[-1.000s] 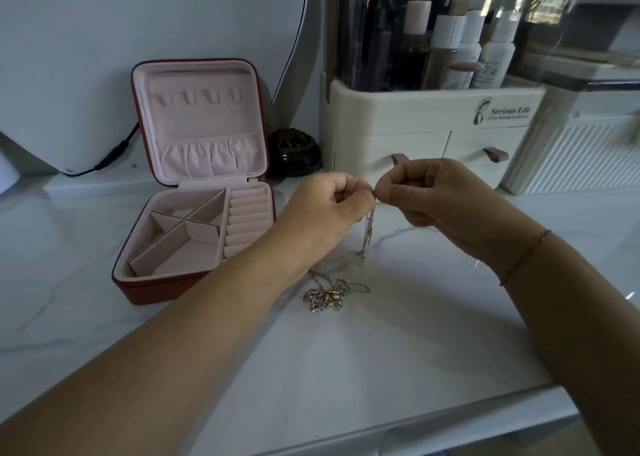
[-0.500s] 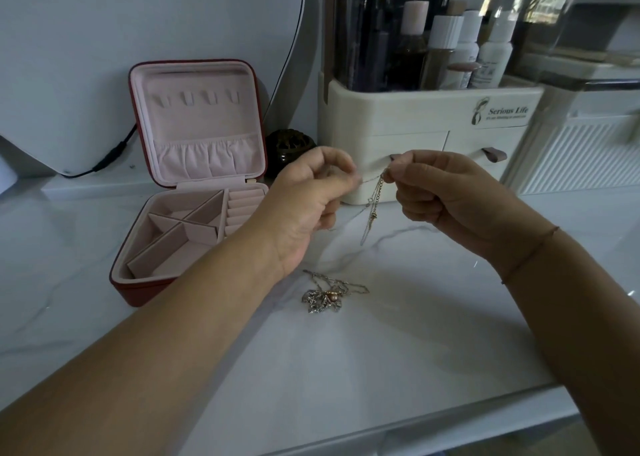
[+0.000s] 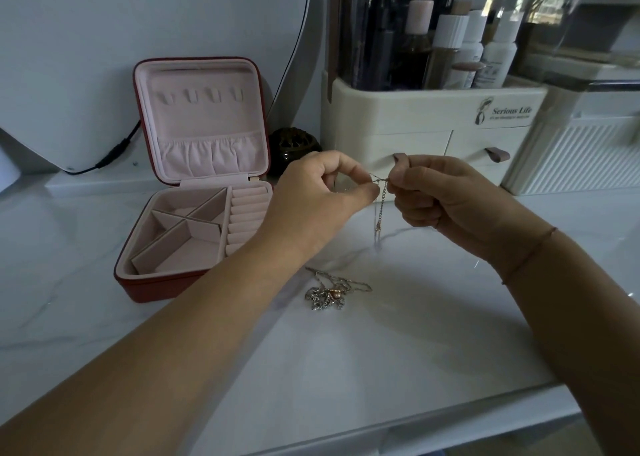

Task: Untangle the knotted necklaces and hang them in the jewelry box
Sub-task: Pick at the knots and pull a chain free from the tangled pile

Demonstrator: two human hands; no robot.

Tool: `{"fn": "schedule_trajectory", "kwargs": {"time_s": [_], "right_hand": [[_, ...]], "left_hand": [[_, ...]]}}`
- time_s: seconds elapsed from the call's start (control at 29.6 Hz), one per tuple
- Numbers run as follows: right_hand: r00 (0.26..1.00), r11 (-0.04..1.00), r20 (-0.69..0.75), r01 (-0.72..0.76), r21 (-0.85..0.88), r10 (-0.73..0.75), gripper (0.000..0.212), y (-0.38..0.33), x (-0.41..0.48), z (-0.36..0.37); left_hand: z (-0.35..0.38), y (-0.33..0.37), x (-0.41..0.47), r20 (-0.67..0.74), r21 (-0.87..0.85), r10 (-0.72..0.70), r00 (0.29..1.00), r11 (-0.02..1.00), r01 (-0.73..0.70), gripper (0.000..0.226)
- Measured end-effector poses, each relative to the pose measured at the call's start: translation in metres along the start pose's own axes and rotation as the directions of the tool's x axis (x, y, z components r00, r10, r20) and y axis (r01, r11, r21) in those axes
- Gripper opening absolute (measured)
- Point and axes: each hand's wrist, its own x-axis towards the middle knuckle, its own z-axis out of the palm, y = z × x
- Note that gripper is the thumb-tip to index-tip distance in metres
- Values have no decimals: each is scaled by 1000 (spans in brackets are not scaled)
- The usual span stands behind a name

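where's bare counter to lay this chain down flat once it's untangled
Widest bare marble counter: between the pendant necklace and the near edge. Also left of the jewelry box. Crowded at the back: box, dark jar and cosmetics organizer stand close together.

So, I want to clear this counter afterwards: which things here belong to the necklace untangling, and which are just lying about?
In the job: thin gold chain necklace, pinched by left hand and right hand; heaped silver pendant necklace; open red jewelry box with pink lining.
Lying about: cream plastic drawer organiser; dark round ornament; white ribbed box; black cable.
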Motion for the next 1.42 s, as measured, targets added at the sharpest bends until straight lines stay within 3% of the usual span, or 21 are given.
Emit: {"fn": "schedule_trajectory", "kwargs": {"time_s": [0.07, 0.27, 0.47, 0.57, 0.71, 0.78, 0.98, 1.42], "right_hand": [[999, 997, -27, 31, -69, -33, 8, -1, 0, 0], [991, 991, -97, 77, -108, -88, 18, -1, 1, -1], [986, 982, -111, 108, -155, -126, 4, 2, 2, 1], [980, 971, -119, 134, -197, -159, 13, 2, 2, 2], [976, 971, -126, 151, -187, -176, 9, 0, 1, 5], [980, 976, -111, 150, -155, -168, 5, -1, 1, 6], [982, 981, -97, 151, -119, -162, 19, -2, 0, 7], [986, 989, -91, 134, -59, -139, 17, -1, 2, 4]], "left_hand": [[0, -2, 1, -14, 0, 4, 1000, 1000, -4, 10], [0, -5, 2, -17, -10, 11, 1000, 1000, -11, 7], [-1, -6, 3, 49, -155, -144, 988, 976, 150, 7], [-2, -4, 4, 99, -215, -209, 973, 950, 226, 8], [-3, -1, 2, 162, -229, -224, 961, 939, 258, 13], [-1, 0, 1, 141, -223, -209, 968, 946, 237, 11], [5, -3, 1, 117, -172, -125, 985, 975, 144, 10], [8, -7, 1, 86, -194, -84, 993, 976, 100, 14]]}}
